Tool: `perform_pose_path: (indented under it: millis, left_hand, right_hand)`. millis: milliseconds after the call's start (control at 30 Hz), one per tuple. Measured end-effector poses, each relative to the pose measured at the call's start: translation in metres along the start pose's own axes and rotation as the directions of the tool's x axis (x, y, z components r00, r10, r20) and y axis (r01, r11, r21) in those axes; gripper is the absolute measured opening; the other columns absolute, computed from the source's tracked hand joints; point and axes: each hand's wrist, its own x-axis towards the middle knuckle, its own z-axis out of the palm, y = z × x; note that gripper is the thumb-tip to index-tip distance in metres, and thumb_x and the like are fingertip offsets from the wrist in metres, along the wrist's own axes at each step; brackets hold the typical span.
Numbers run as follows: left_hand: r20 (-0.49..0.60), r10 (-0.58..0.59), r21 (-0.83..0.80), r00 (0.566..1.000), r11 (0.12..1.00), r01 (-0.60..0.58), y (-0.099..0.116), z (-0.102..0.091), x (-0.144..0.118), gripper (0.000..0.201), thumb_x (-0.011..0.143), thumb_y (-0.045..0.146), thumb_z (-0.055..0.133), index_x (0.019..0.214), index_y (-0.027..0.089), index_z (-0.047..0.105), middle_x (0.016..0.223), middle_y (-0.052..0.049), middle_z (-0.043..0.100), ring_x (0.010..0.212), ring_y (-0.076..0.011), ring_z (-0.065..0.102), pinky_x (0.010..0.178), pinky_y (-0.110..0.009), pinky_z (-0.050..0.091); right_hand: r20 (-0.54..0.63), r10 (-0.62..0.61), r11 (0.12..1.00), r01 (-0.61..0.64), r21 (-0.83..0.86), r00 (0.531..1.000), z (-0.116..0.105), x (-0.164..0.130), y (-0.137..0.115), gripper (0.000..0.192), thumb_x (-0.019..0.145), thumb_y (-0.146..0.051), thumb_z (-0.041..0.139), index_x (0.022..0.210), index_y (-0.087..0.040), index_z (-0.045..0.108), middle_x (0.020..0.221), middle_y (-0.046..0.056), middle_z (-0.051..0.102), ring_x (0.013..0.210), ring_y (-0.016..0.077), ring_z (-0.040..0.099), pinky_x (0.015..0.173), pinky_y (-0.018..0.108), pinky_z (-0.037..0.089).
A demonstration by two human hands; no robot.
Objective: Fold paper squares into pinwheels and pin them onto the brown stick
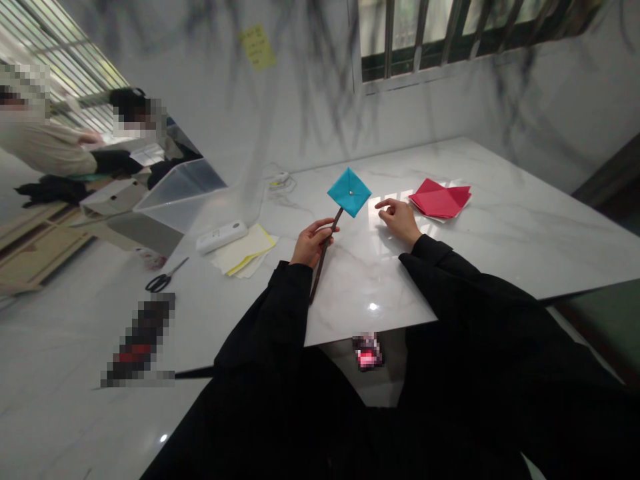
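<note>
My left hand is closed round a thin brown stick, which it holds upright at a tilt above the table. At the stick's top is a folded square of blue paper, a small pale pin-like dot at its middle. To the right of the blue paper hovers my right hand, apart from it, index finger stretched out and the other fingers partly bent, with nothing visible in them. Just behind the right hand lies a small pile of red paper.
White and yellow paper and a white device lie to the left. Beyond are scissors and a clear plastic bin. A small cabled item is near the wall. Two people sit at far left.
</note>
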Motion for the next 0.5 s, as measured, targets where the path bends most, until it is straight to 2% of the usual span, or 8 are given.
perform_pose_path:
  millis: [267, 500]
  left_hand:
    - [0.019, -0.007, 0.014, 1.0, 1.0, 0.007, 0.001, 0.0001, -0.0012, 0.05, 0.068, 0.033, 0.088, 0.112, 0.014, 0.075, 0.094, -0.009, 0.08, 0.066, -0.0103, 0.061, 0.069, -0.026, 0.051]
    - [0.019, -0.025, 0.003, 1.0, 1.0, 0.025, 0.0033, -0.0008, -0.0033, 0.05, 0.067, 0.033, 0.089, 0.112, 0.015, 0.075, 0.095, -0.009, 0.079, 0.063, -0.0101, 0.061, 0.063, -0.025, 0.048]
  right_hand:
    - [-0.02, -0.001, 1.0, 0.001, 0.012, 1.0, 0.0008, -0.0007, -0.0028, 0.034, 0.076, -0.019, 0.057, 0.103, -0.014, 0.077, 0.058, -0.003, 0.056, 0.054, 0.0145, 0.046, 0.067, 0.03, 0.038]
    - [-0.015, 0.011, 1.0, -0.011, 0.004, 1.0, 0.0007, -0.0017, -0.0044, 0.036, 0.077, -0.019, 0.057, 0.107, -0.015, 0.075, 0.056, -0.004, 0.055, 0.055, 0.0152, 0.047, 0.069, 0.03, 0.039]
